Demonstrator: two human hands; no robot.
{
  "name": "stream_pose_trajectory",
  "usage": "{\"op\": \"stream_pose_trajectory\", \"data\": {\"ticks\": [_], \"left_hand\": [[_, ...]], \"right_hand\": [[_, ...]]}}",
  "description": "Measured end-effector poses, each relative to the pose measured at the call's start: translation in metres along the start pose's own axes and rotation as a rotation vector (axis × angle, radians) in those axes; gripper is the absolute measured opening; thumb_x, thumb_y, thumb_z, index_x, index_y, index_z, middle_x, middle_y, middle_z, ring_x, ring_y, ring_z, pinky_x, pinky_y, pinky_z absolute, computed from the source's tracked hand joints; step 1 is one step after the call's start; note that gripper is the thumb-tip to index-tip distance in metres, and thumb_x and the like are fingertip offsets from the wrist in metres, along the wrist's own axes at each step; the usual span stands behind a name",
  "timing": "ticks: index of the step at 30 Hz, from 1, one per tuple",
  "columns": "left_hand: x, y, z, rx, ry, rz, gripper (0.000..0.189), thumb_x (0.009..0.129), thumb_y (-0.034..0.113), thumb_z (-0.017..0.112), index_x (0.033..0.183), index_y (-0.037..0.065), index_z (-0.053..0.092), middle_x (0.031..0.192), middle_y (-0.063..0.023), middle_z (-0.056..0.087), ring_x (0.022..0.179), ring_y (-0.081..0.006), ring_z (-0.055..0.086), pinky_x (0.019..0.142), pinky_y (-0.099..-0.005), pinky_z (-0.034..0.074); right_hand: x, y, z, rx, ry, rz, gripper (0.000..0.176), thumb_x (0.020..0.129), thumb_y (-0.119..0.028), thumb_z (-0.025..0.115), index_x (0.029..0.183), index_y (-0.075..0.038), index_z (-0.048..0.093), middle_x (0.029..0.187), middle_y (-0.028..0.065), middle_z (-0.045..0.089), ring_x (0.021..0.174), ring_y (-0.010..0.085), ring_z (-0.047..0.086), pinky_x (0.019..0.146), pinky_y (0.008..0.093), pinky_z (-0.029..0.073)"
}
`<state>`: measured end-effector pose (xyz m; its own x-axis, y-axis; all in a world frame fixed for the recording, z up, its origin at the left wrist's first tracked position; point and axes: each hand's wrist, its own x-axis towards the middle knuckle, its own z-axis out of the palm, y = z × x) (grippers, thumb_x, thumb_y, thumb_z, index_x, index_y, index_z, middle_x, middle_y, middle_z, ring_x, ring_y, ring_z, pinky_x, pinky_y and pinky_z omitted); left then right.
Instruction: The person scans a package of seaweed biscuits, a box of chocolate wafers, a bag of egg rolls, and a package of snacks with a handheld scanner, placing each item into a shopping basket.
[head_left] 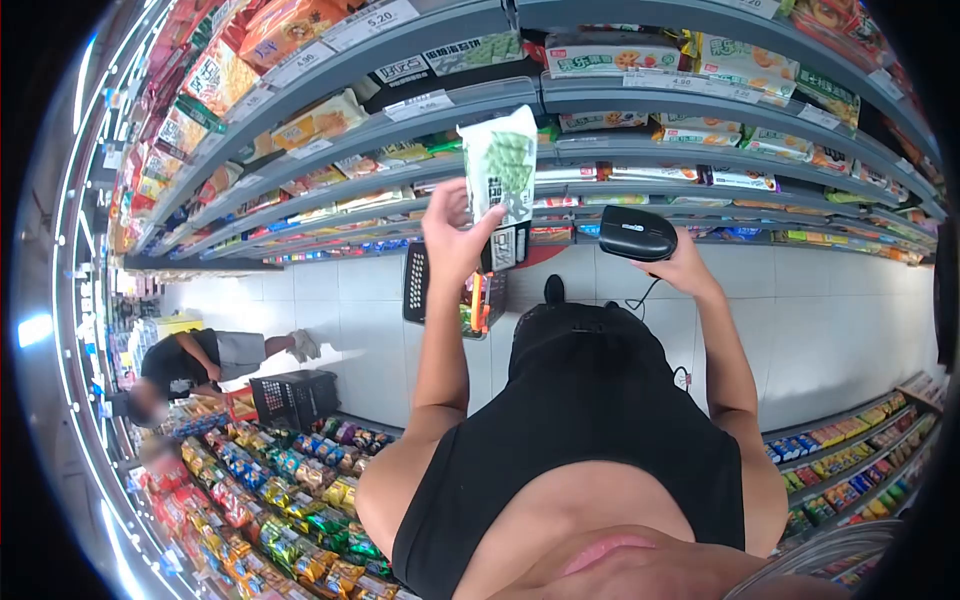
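Observation:
My left hand (458, 228) is closed around a green and white snack packet (508, 165) and holds it upright in front of the shelves. A black and white band shows at the packet's lower end. My right hand (682, 265) grips a black handheld barcode scanner (638, 234) from its underside. The scanner's broad head points left toward the packet, with a gap between them. A dark cable (645, 296) hangs below my right hand. Most of the scanner's handle is hidden by its head and my fingers.
Shelves (440, 105) of packaged snacks with price labels run across the front. A black shopping basket (416, 285) with an orange handle is below my left forearm. At left, another person (190, 360) bends near a dark crate (295, 398). Bagged snacks (290, 500) fill racks behind me.

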<state>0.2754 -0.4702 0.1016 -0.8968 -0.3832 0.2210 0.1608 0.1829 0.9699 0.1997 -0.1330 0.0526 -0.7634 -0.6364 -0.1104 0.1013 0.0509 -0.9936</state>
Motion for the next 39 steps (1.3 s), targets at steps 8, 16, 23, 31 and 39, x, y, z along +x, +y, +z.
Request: {"op": "stream_pose_trajectory", "data": {"ticks": [8, 16, 23, 31, 39], "left_hand": [[-0.04, -0.071, 0.023, -0.383, 0.056, -0.422, 0.027, 0.094, 0.01, 0.073, 0.113, -0.001, 0.057, 0.106, -0.0138, 0.073, 0.092, -0.013, 0.07, 0.077, -0.0274, 0.056], [-0.062, -0.072, 0.044, -0.051, 0.0, -0.276, 0.033, 0.089, 0.009, 0.078, 0.111, -0.002, 0.055, 0.106, -0.0152, 0.072, 0.098, -0.0165, 0.069, 0.086, -0.0293, 0.053], [-0.095, -0.083, 0.074, 0.13, -0.023, -0.238, 0.038, 0.086, 0.009, 0.081, 0.111, -0.004, 0.057, 0.103, -0.0153, 0.073, 0.095, -0.0171, 0.07, 0.084, -0.0303, 0.055], [-0.098, -0.096, 0.089, -0.067, 0.099, -0.438, 0.028, 0.095, 0.018, 0.075, 0.104, -0.001, 0.056, 0.098, -0.0113, 0.072, 0.088, -0.0123, 0.066, 0.078, -0.0258, 0.052], [-0.074, -0.109, 0.099, -0.118, 0.054, -0.392, 0.029, 0.095, 0.018, 0.075, 0.106, 0.0, 0.055, 0.102, -0.0121, 0.07, 0.093, -0.0131, 0.065, 0.081, -0.026, 0.05]], "right_hand": [[-0.023, 0.035, 0.029, 0.051, -0.113, -0.076, 0.037, 0.084, -0.004, 0.08, 0.118, 0.003, 0.066, 0.107, 0.0055, 0.073, 0.097, 0.0098, 0.064, 0.088, 0.0297, 0.052], [-0.059, 0.044, 0.031, 0.097, -0.128, 0.004, 0.035, 0.085, -0.004, 0.079, 0.117, 0.004, 0.067, 0.105, 0.0071, 0.074, 0.096, 0.011, 0.067, 0.088, 0.0296, 0.053], [-0.093, 0.066, 0.019, 0.086, -0.014, -0.053, 0.033, 0.086, -0.007, 0.079, 0.116, 0.004, 0.068, 0.107, 0.009, 0.075, 0.099, 0.0122, 0.066, 0.09, 0.0307, 0.052], [-0.119, 0.07, 0.02, 0.016, -0.087, -0.008, 0.042, 0.085, -0.01, 0.078, 0.123, 0.003, 0.065, 0.111, 0.0134, 0.074, 0.101, 0.017, 0.068, 0.092, 0.0331, 0.052], [-0.123, 0.053, 0.026, -0.154, -0.099, 0.009, 0.048, 0.079, -0.015, 0.078, 0.122, 0.001, 0.065, 0.112, 0.0198, 0.072, 0.103, 0.035, 0.07, 0.091, 0.0391, 0.053]]}}
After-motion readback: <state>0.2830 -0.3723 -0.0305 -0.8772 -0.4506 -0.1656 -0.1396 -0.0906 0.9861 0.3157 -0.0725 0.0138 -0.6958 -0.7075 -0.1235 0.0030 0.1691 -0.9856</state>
